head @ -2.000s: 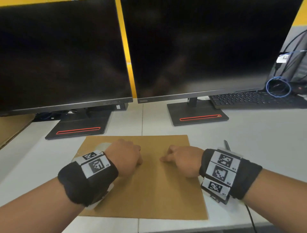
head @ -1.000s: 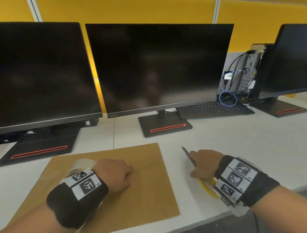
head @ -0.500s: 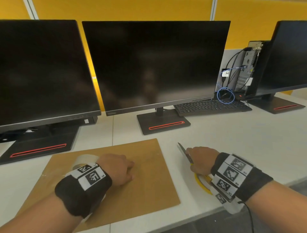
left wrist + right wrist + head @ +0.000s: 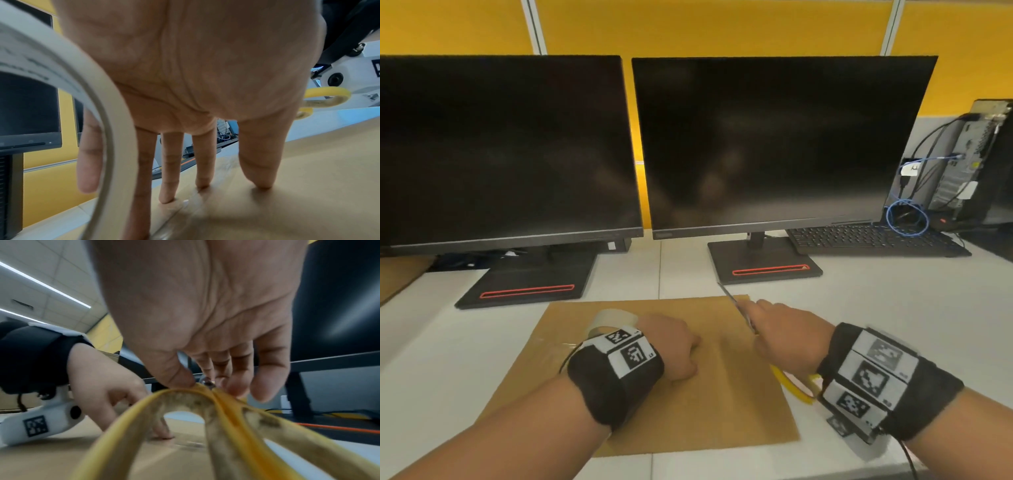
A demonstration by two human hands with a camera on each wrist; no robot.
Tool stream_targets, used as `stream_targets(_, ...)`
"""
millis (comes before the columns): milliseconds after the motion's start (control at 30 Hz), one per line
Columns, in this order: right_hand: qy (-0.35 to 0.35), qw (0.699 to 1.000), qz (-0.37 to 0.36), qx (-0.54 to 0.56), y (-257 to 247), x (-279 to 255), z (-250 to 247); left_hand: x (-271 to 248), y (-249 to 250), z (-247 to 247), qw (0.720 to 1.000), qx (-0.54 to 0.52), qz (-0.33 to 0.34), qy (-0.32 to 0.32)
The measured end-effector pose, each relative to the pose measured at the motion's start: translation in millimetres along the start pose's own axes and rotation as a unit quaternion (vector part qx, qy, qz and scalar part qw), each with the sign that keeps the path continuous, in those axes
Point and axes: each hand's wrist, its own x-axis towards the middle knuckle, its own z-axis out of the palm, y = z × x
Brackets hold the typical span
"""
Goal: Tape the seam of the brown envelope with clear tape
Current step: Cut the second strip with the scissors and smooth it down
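Observation:
The brown envelope [image 4: 688, 411] lies flat on the white desk [image 4: 893, 325]. My left hand [image 4: 674, 346] is palm down on its middle, straight fingertips [image 4: 170, 170] pressing the paper [image 4: 308, 186]. A roll of clear tape [image 4: 613, 317] stands against that hand's outer side, and one finger shows through its ring [image 4: 115, 129]. A shiny strip of tape runs along the envelope left of the wrist [image 4: 558, 346]. My right hand [image 4: 787, 335] grips scissors just above the envelope's right part. Their blade [image 4: 736, 306] points away to the far left, and the yellow handles [image 4: 226, 426] trail toward my wrist.
Two dark monitors on black stands [image 4: 767, 267] rise just behind the envelope. A black keyboard [image 4: 873, 240] and a computer case with cables [image 4: 962, 164] sit at the back right. Bare white desk lies to the right of the envelope, and its front edge is close.
My right hand has lifted the scissors off the desk on the right and carried them left over the envelope. The left hand stayed pressed on the envelope.

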Motion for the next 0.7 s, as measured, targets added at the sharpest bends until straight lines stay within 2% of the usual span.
stream_targets(133,-0.043,0.997,-0.049,-0.033,-29.7,16.9,14.8,-3.7,3.1,-4.2,1.0,-0.006,-0.011,0.013)
stream_targets(300,-0.094,0.989,-0.064,-0.097,-43.7,29.2,24.1,-12.2,-2.0,-9.6,0.999,-0.023,0.008,0.023)
stream_targets(400,-0.121,0.981,-0.063,-0.139,-42.1,29.1,27.0,-19.5,-16.3,-8.6,1.0,-0.012,-0.023,0.018)
stream_targets(500,-0.144,0.979,-0.052,-0.132,-40.0,26.3,28.1,-34.3,-43.4,-9.4,0.997,-0.008,-0.063,0.036)
stream_targets(700,-0.183,0.976,-0.051,-0.104,-36.1,20.3,20.5,-50.2,-88.8,3.7,0.98,-0.162,-0.113,0.038)
